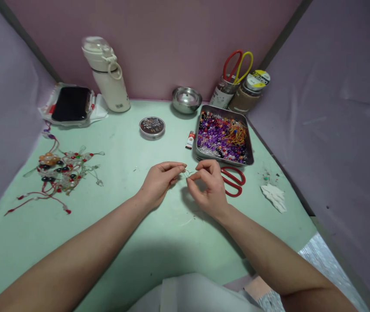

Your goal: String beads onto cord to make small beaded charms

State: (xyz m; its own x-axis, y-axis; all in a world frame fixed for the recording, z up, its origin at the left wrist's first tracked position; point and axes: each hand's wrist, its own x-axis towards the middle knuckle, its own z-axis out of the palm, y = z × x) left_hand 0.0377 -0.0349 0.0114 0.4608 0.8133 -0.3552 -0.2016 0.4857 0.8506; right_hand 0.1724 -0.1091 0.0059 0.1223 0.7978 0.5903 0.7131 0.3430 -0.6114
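Observation:
Over the middle of the table, my left hand [159, 181] pinches a thin yellowish cord [189, 173] between thumb and fingertips. My right hand [210, 187] is closed on the same cord just to the right, its thumb and forefinger near the strand. A small loop of the cord shows between the two hands; its ends are hidden. Partly behind my right hand lie scissors with red handles [235, 181]. Beyond that hand sits a metal tray [252, 157] of purple, red, black and clear beads with a tangle of orange-yellow cord [236, 132].
On the left lies a pile of beaded cords [60, 167]. Along the back are a phone [71, 104], a cream bottle [110, 82], a metal bowl [186, 102] and jars [246, 95], one holding scissors [233, 67]. A round tin [152, 126], lighter [189, 140] and crumpled tissue [274, 197] lie around.

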